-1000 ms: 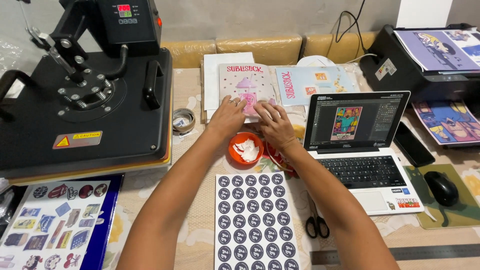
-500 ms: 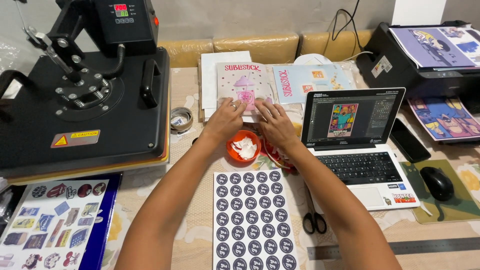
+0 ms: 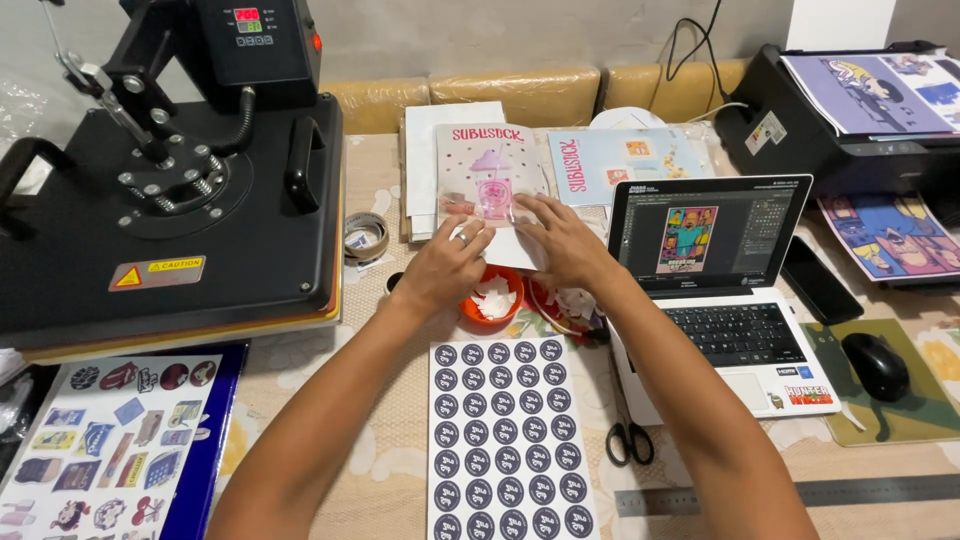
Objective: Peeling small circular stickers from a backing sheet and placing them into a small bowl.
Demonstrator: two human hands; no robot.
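My left hand (image 3: 448,262) and my right hand (image 3: 560,240) both reach forward and rest their fingertips on the lower edge of a pink paper packet (image 3: 487,178) lying on a stack of white sheets (image 3: 425,150). A ring shows on my left hand. Just below my hands stand an orange bowl (image 3: 492,298) holding white scraps and a red bowl (image 3: 568,306), partly hidden by my right wrist. A sheet of round dark stickers (image 3: 508,440) lies between my forearms.
A black heat press (image 3: 170,190) fills the left. An open laptop (image 3: 715,270) sits right of my hands, with a phone (image 3: 817,280), mouse (image 3: 876,365), printer (image 3: 850,120) beyond. Scissors (image 3: 628,435), a ruler (image 3: 790,495), tape roll (image 3: 366,236), and a sticker sheet (image 3: 100,440) lie around.
Both hands have slid forward from above the bowls onto the pink packet's lower edge. The view has shifted slightly.
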